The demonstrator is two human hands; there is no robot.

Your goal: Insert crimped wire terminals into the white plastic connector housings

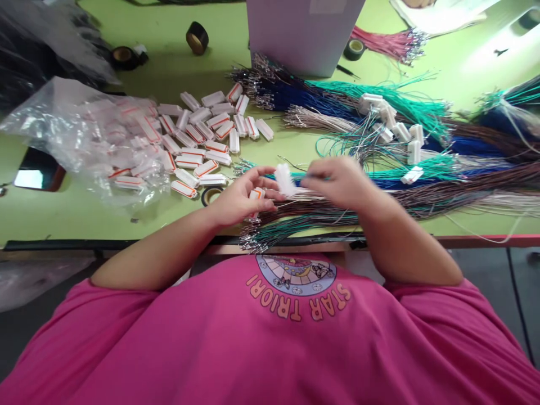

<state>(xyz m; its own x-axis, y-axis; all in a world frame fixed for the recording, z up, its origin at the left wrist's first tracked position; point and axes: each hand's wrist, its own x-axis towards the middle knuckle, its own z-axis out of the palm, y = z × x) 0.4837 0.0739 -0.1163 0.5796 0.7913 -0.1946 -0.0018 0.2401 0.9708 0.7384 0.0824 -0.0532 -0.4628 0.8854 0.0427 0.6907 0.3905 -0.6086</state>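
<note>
My left hand holds a white plastic connector housing out at its fingertips, blurred by motion. A second connector housing with an orange strip sits in the curl of the same hand. Just right of the held housing, my right hand is closed in a pinch; what is between its fingers is too blurred to make out. Beneath both hands lie bundles of wires with metal terminals, among them brown wires and green wires. Several white housings with wires attached rest on the bundles at the right.
Loose white-and-orange housings are heaped left of my hands, beside a clear plastic bag with more inside. A phone, black tape rolls and a grey box stand around. Red wires lie behind.
</note>
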